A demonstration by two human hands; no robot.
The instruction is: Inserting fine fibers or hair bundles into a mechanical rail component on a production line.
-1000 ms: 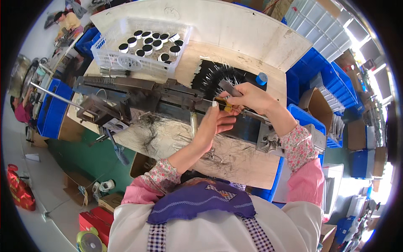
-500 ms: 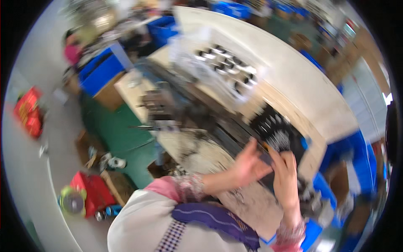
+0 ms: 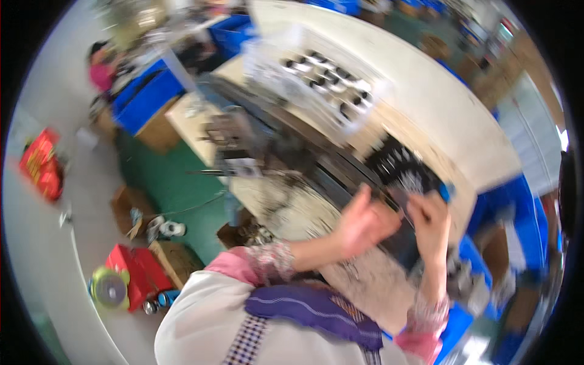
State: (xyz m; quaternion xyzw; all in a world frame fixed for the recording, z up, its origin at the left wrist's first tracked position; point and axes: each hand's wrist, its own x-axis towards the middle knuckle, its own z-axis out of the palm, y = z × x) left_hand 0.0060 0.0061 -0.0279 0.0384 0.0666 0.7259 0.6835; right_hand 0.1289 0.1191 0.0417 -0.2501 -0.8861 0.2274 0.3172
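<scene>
While both hands are raised over the dark machine rail [image 3: 340, 173], which runs from upper left to lower right across the bench [image 3: 426, 109], the pile of black bristles [image 3: 404, 173] lies just beyond the fingertips. The right hand [image 3: 429, 222] is nearer the pile; the left hand [image 3: 362, 222] sits just beside it. Blur hides whether either hand pinches anything. The white crate [image 3: 316, 79] of dark rings stands well apart.

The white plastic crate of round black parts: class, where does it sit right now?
In the head view the white plastic crate sits upper centre on the pale workbench, behind the dark metal machine and beyond both hands, touching neither.
</scene>
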